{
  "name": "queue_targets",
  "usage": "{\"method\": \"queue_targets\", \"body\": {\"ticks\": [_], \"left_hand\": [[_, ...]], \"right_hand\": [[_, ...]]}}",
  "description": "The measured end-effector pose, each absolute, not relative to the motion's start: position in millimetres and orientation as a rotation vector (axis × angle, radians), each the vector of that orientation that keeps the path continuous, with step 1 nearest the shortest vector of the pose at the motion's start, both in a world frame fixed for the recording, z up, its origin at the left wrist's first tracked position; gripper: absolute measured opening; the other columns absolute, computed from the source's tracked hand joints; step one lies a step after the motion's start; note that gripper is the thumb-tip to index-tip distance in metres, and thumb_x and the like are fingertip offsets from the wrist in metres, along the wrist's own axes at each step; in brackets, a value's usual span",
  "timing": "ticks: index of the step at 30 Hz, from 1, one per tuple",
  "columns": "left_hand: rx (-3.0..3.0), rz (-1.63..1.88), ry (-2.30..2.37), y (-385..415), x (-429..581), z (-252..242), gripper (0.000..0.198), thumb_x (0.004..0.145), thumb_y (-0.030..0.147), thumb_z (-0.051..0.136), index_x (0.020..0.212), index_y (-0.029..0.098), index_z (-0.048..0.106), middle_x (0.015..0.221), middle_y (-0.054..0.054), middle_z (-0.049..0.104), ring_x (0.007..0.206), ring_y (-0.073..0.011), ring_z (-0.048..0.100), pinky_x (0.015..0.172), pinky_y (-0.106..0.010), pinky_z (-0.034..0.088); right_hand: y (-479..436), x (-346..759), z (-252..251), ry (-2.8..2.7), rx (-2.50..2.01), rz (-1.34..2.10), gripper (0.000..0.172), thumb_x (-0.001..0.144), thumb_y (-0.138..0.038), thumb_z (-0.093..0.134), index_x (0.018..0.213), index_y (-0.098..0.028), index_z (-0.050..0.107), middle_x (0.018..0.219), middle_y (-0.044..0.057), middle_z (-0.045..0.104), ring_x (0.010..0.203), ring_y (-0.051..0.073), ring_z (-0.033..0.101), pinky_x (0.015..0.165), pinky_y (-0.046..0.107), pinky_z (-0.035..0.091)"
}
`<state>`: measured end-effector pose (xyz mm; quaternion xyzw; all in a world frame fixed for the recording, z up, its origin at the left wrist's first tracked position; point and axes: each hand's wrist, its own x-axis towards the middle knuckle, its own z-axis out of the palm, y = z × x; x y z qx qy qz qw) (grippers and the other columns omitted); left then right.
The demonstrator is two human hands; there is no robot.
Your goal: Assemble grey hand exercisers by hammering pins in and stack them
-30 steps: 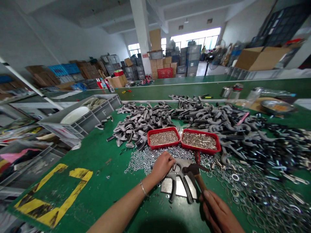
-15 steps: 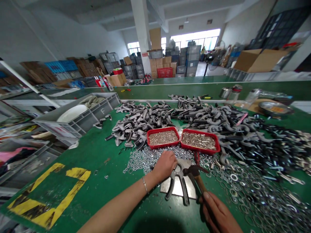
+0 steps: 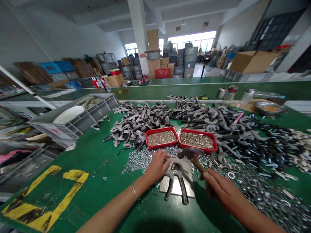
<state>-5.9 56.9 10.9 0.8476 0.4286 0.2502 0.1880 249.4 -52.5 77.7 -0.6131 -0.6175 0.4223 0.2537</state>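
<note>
My left hand (image 3: pixel 156 167) rests at the top of a grey forked metal part (image 3: pixel 173 177) with dark curved arms, and its fingers seem closed on that part. The part lies on a steel plate (image 3: pixel 186 172), and a small bright metal piece (image 3: pixel 173 166) shows in its fork. My right hand (image 3: pixel 217 184) grips the wooden handle of a hammer (image 3: pixel 190 154). The steel hammer head is raised just above the far edge of the plate, not touching the part. Part of the handle is hidden by my fingers.
The green workbench (image 3: pixel 97 161) carries loose steel washers (image 3: pixel 143 161), red trays of small metal pieces (image 3: pixel 161 137), and heaps of grey forked parts (image 3: pixel 138 124). A grey plastic crate (image 3: pixel 97 111) stands at the left edge. Yellow tape (image 3: pixel 73 184) marks the bench.
My right hand has lifted the hammer and moved it toward the far edge of the plate. The hammer head is now clear of the forked part. The view has shifted slightly.
</note>
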Motion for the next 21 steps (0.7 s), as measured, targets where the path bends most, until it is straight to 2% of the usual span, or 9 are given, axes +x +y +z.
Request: {"method": "queue_targets", "body": {"ticks": [3, 5, 8, 15, 21], "left_hand": [[2.478, 0.567, 1.131, 41, -16, 18, 0.018, 0.092, 0.028, 0.06, 0.108, 0.019, 0.06, 0.114, -0.008, 0.059, 0.107, -0.0246, 0.051, 0.098, -0.042, 0.038], [2.553, 0.433, 1.1, 34, -19, 19, 0.02, 0.09, 0.03, 0.063, 0.107, 0.019, 0.062, 0.113, -0.008, 0.06, 0.108, -0.0263, 0.05, 0.097, -0.043, 0.037], [2.62, 0.309, 1.112, 33, -19, 17, 0.017, 0.093, 0.032, 0.06, 0.101, 0.018, 0.064, 0.104, -0.008, 0.062, 0.103, -0.0267, 0.051, 0.093, -0.042, 0.037], [2.702, 0.255, 1.122, 38, -16, 12, 0.017, 0.092, 0.033, 0.062, 0.097, 0.017, 0.065, 0.1, -0.008, 0.063, 0.1, -0.0271, 0.052, 0.089, -0.04, 0.036], [2.754, 0.229, 1.058, 41, -10, 16, 0.018, 0.094, 0.032, 0.059, 0.091, 0.016, 0.067, 0.095, -0.008, 0.065, 0.098, -0.0261, 0.053, 0.087, -0.039, 0.035]], "right_hand": [[-36, 246, 86, -1.847, -1.699, 0.957, 0.043, 0.1, -0.053, 0.03, 0.091, -0.023, 0.059, 0.077, 0.003, 0.068, 0.069, 0.02, 0.063, 0.067, 0.031, 0.044], [-27, 241, 78, -1.969, -1.75, 0.949, 0.041, 0.1, -0.052, 0.032, 0.094, -0.022, 0.06, 0.083, 0.006, 0.07, 0.074, 0.022, 0.065, 0.069, 0.032, 0.045], [-14, 238, 68, -2.086, -1.723, 1.057, 0.043, 0.099, -0.052, 0.033, 0.087, -0.022, 0.061, 0.081, 0.006, 0.071, 0.073, 0.022, 0.066, 0.07, 0.031, 0.046], [-6, 239, 75, -2.074, -1.783, 1.021, 0.045, 0.099, -0.053, 0.031, 0.084, -0.022, 0.059, 0.072, 0.004, 0.066, 0.069, 0.022, 0.064, 0.068, 0.031, 0.046], [-36, 239, 72, -2.087, -1.79, 1.068, 0.048, 0.098, -0.059, 0.031, 0.092, -0.023, 0.062, 0.082, 0.007, 0.07, 0.077, 0.024, 0.066, 0.076, 0.034, 0.048]]}}
